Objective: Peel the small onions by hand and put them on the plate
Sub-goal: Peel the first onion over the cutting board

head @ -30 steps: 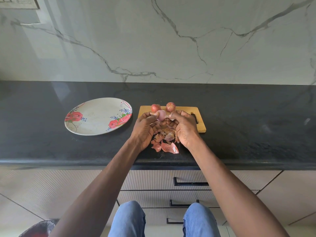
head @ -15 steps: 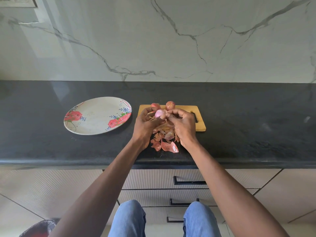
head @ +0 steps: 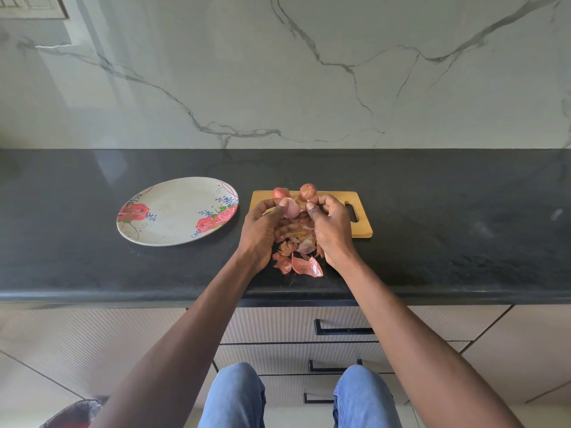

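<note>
My left hand [head: 262,233] grips a pale pink, mostly peeled small onion [head: 291,208] above the near left part of the wooden cutting board [head: 362,230]. My right hand [head: 332,230] is just right of it, fingers curled, thumb and forefinger pinched on what looks like a small scrap of skin. Two unpeeled reddish onions [head: 280,192] [head: 308,191] sit at the board's far edge. The floral plate [head: 173,211] lies to the left with nothing on it.
A pile of loose onion skins [head: 304,264] lies on the black counter [head: 448,242] between my wrists, near the front edge. A marble wall rises behind. Drawers with dark handles [head: 343,330] are below the counter.
Both hands were closed together around the onion. My right hand has since drawn slightly right, away from it, and the onion now shows more bare pale surface in my left hand.
</note>
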